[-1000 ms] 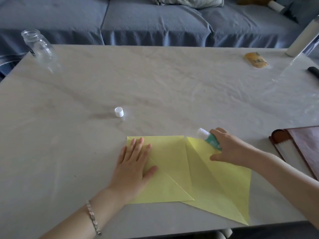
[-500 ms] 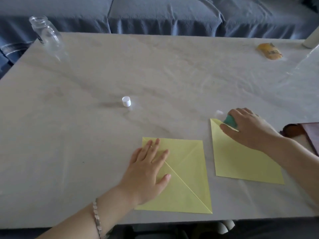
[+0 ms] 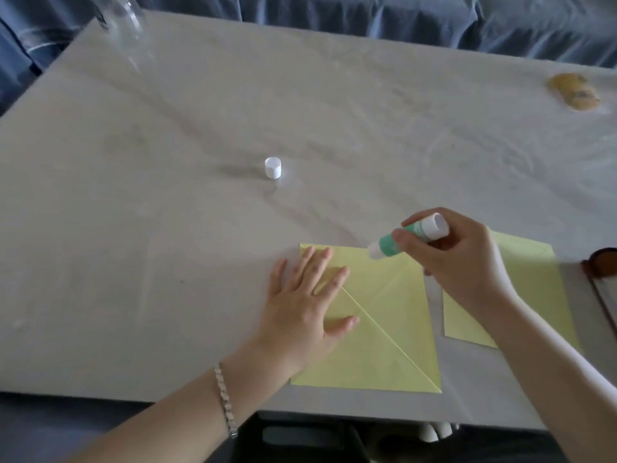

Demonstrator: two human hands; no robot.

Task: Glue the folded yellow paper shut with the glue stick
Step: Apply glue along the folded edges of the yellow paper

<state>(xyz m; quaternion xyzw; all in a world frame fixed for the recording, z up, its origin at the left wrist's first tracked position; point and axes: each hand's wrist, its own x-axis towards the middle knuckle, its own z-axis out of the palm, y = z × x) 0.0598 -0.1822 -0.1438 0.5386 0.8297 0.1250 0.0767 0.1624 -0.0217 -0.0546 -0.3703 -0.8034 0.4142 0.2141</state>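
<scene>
Your right hand [image 3: 460,265] curls thumb and fingers round the glue stick [image 3: 412,233], the barrel held between them. Its long axis slants from the base at upper right to the white tip at lower left, which points down at the top edge of the folded yellow paper [image 3: 384,329]. Your left hand [image 3: 307,305] lies flat on that paper, fingers straight and spread.

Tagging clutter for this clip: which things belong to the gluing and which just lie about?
Job: folded yellow paper, glue stick, white cap, left hand, right hand.
Lying about: second yellow sheet, glass jar, yellow packet, brown case.
</scene>
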